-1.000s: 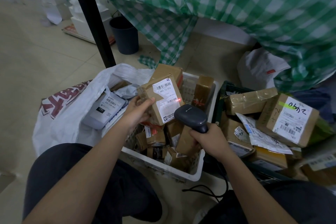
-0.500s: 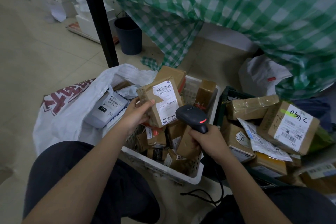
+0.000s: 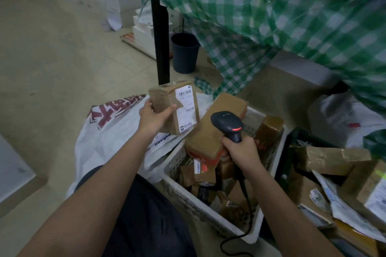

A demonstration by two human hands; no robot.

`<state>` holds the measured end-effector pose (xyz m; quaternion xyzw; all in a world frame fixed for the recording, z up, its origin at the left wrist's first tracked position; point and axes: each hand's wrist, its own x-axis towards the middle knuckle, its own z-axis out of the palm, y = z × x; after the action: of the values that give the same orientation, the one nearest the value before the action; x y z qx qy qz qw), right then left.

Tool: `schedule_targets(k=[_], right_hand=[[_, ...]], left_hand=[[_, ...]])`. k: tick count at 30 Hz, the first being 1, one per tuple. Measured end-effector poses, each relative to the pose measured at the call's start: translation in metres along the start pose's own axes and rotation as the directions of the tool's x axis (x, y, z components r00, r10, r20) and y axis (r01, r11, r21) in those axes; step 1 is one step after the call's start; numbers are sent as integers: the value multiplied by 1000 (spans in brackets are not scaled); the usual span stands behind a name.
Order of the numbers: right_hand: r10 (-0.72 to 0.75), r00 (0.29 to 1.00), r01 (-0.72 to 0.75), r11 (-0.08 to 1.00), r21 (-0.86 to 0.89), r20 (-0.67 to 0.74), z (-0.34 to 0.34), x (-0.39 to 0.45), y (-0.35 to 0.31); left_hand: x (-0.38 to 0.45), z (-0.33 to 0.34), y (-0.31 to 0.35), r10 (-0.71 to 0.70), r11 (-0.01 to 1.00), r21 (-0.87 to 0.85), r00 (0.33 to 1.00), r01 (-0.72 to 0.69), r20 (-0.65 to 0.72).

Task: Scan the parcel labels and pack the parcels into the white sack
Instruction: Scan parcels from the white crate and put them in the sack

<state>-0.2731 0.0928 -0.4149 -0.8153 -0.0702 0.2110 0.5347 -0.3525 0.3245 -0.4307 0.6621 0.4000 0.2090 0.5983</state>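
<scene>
My left hand [image 3: 153,118] grips a small brown cardboard parcel [image 3: 167,100] with a white barcode label, held up over the open white sack [image 3: 110,131], which has red lettering and lies on the floor to the left. My right hand [image 3: 240,150] holds a black handheld scanner [image 3: 228,125] by its grip; a red light glows on its head. Its black cable [image 3: 246,200] hangs down over a white plastic crate [image 3: 208,213] filled with several brown parcels, the largest [image 3: 217,129] lying on top just left of the scanner.
A dark crate [image 3: 292,148] at the right is heaped with more taped parcels [image 3: 332,158]. A green checked cloth [image 3: 271,16] hangs from a table above. A black table leg [image 3: 160,41], a dark bucket [image 3: 184,54] and white boxes [image 3: 117,4] stand behind on the tiled floor.
My left hand has carried the labelled parcel up and leftwards, away from the scanner and over the sack. The scanner's red beam no longer falls on the label.
</scene>
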Motion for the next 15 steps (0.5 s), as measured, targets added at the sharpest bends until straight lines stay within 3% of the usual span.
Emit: schedule_targets(k=[4, 7, 12, 15], right_hand=[[23, 998, -24, 1000, 16, 67, 33, 14, -6], [38, 994, -38, 999, 6, 106, 51, 18, -5], [47, 989, -49, 999, 12, 137, 61, 22, 0], [47, 991, -50, 999, 19, 124, 63, 29, 4]], left_hand=[[19, -32, -17, 35, 963, 265, 996, -54, 76], [31, -44, -38, 8, 861, 498, 981, -106, 194], [51, -44, -78, -51, 560, 789, 939, -254, 339], [60, -34, -100, 17, 196, 906, 925, -376, 380]])
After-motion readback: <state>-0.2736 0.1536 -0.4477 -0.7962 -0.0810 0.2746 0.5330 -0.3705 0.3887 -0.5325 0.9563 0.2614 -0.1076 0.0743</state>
